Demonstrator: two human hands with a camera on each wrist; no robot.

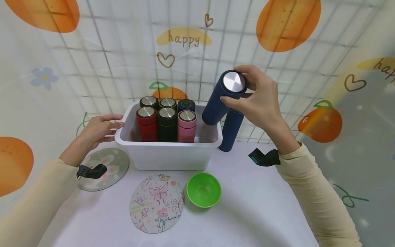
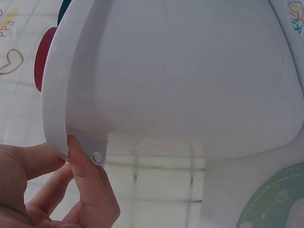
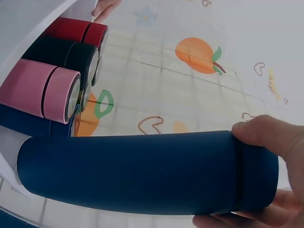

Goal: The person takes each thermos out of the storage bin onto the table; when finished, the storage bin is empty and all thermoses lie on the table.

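Observation:
My right hand [image 1: 257, 97] grips a blue thermos flask [image 1: 213, 101] round its upper end, just below the silver lid. The flask is tilted, its lower end over the right part of the white plastic bin [image 1: 166, 156]. In the right wrist view the same blue flask [image 3: 128, 173] lies across the picture, with fingers and thumb at its cap end. At the bin's left end, my left hand [image 1: 98, 130] pinches the rim [image 2: 57, 95] between thumb and fingers. Inside the bin stand red [image 1: 146, 125], black [image 1: 167, 127] and pink flasks [image 1: 187, 128], with several more behind them.
Another blue flask [image 1: 230, 132] stands right of the bin, against the patterned curtain [image 1: 129, 65] with a grid behind it. In front are a round butterfly mat [image 1: 157, 206] and a green bowl [image 1: 203, 190]. A green round mat [image 1: 105, 168] lies under the left forearm.

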